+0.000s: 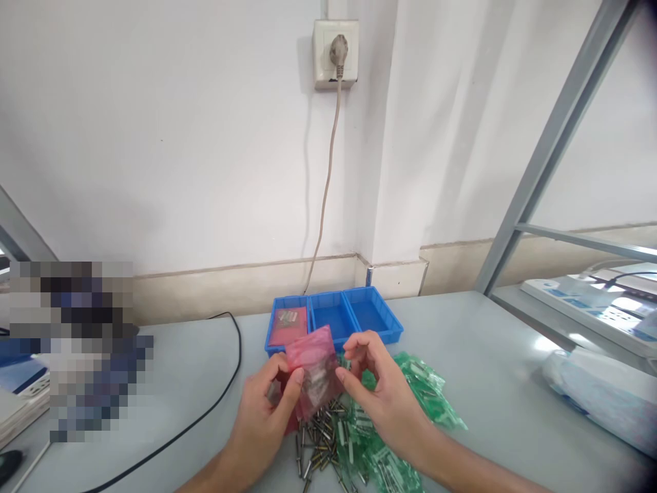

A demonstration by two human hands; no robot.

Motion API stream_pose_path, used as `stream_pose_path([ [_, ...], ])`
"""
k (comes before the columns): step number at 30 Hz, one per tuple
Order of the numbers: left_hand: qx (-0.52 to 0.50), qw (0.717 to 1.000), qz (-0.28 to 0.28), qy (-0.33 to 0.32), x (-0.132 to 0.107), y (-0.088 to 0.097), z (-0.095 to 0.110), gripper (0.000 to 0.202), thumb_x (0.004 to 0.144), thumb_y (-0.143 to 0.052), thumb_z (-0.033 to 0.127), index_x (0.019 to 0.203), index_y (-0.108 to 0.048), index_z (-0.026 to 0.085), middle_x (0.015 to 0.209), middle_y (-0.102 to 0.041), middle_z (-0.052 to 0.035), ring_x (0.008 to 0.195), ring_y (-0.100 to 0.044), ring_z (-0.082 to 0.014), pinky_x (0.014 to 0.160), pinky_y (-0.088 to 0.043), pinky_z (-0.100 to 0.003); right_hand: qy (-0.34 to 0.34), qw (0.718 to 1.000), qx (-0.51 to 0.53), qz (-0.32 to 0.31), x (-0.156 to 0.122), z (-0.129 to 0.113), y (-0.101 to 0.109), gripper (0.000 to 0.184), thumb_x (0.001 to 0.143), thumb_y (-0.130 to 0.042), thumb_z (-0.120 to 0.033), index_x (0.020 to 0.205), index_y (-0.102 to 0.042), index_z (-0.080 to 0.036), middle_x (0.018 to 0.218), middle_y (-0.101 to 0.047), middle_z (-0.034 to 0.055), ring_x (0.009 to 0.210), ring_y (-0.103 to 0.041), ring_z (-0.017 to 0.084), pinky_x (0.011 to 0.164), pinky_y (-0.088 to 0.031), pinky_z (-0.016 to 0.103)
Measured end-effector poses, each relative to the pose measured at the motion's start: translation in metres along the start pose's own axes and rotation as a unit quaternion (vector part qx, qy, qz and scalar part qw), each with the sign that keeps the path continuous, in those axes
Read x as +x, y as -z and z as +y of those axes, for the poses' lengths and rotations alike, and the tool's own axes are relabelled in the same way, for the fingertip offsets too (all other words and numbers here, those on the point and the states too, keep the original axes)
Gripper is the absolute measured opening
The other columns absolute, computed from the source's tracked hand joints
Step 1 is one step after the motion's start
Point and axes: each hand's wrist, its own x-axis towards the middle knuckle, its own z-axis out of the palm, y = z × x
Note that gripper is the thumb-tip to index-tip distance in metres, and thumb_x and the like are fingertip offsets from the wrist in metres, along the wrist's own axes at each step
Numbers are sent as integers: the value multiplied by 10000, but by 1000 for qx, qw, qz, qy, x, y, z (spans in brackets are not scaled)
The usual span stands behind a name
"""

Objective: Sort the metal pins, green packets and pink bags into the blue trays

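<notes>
My left hand [267, 404] is closed on a pink plastic bag [315, 370], pinching its left side between thumb and fingers. Something pale shows inside the bag, too unclear to name. At the bag's right edge is my right hand [382, 390], its thumb and curled fingers apart; whether the thumb touches the bag I cannot tell. Beneath the hands lies a pile of loose metal rivets or pins [321, 441]. Green plastic bags [428, 390] with metal pieces inside spread around and under my right hand.
Behind the hands stands a blue tray [393, 332] with three compartments; another pink bag [287, 325] lies in the left one. A black cable [226, 383] crosses the table at left. A white-and-blue soft packet [606, 397] lies at right, near a grey metal frame [534, 164].
</notes>
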Motion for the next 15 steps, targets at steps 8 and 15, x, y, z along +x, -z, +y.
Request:
stream_pose_path([
  [8, -10, 995, -36, -87, -1, 1, 10, 225, 1096, -559, 319, 960, -709, 222, 1008, -743, -53, 932, -695, -205, 866, -544, -299, 90, 987, -34, -125, -1, -15, 4, 148, 1092, -591, -309, 1170, -710, -269, 1147, -723, 53, 1017, -683, 217, 920, -544, 338],
  [15, 66, 978, -45, -191, -4, 3, 10, 135, 1078, -603, 261, 1085, -734, 230, 1132, -733, -84, 1063, -691, -226, 934, -560, -346, 93, 984, -28, -149, -2, -18, 3, 153, 1061, -644, -304, 1184, -718, -252, 1176, -730, 62, 1063, -683, 226, 973, -539, 345],
])
